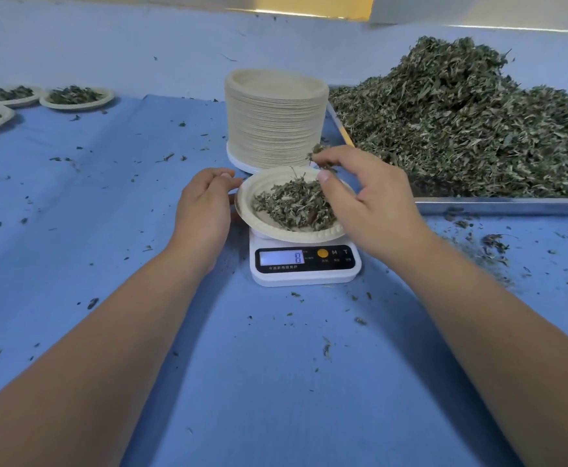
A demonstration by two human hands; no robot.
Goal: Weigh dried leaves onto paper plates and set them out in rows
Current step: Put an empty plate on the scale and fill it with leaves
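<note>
A paper plate (pixel 259 193) holding dried leaves (pixel 289 205) sits on a small white digital scale (pixel 304 264) whose display reads 8. My right hand (pixel 367 203) hovers over the plate's right side and pinches a tuft of dried leaves between fingertips and thumb. My left hand (pixel 205 203) sits at the plate's left rim with its fingers curled against the edge. A tall stack of empty paper plates (pixel 276 123) stands just behind the scale.
A metal tray (pixel 498 205) heaped with dried leaves (pixel 461 123) fills the right side. Three filled plates (pixel 77 97) lie at the far left on the blue cloth (pixel 107 203). Leaf crumbs are scattered over the cloth.
</note>
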